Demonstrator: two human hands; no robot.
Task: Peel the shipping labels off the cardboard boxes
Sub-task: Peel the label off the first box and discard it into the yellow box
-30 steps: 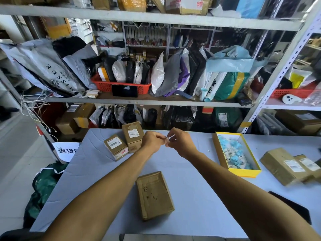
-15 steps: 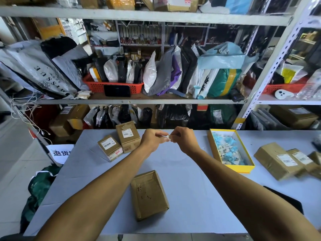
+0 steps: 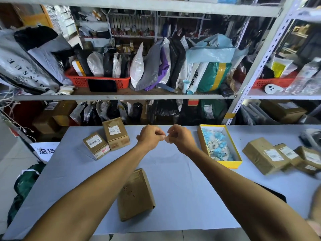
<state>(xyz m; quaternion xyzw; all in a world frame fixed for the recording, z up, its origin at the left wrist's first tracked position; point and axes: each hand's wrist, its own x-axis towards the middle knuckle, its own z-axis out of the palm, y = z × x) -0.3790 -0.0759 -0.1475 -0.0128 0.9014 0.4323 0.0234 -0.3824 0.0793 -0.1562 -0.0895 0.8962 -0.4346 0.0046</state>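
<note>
Two hands are held up together above the far middle of the table (image 3: 173,180). The left hand (image 3: 150,137) and the right hand (image 3: 180,138) both have curled fingers, and between their fingertips they pinch a small pale scrap (image 3: 166,138); it is too small to tell surely that it is a peeled label. The hands almost touch at this scrap.

Near the front edge of the table, between the two forearms, lies a brown box (image 3: 136,195) with no label on its top side, only some marks. At the far left stand two small boxes just beside each other: the front one (image 3: 96,145) and the taller one (image 3: 116,133) behind it, each with a white label on top. At the right side several more brown boxes (image 3: 265,155) lie close together, also with white labels.

Just to the right of the right hand there is a yellow tray (image 3: 202,141) with blue and white crumpled pieces inside. Behind the table, metal shelves (image 3: 121,97) carry many bags and parcels and a red basket (image 3: 102,82).
</note>
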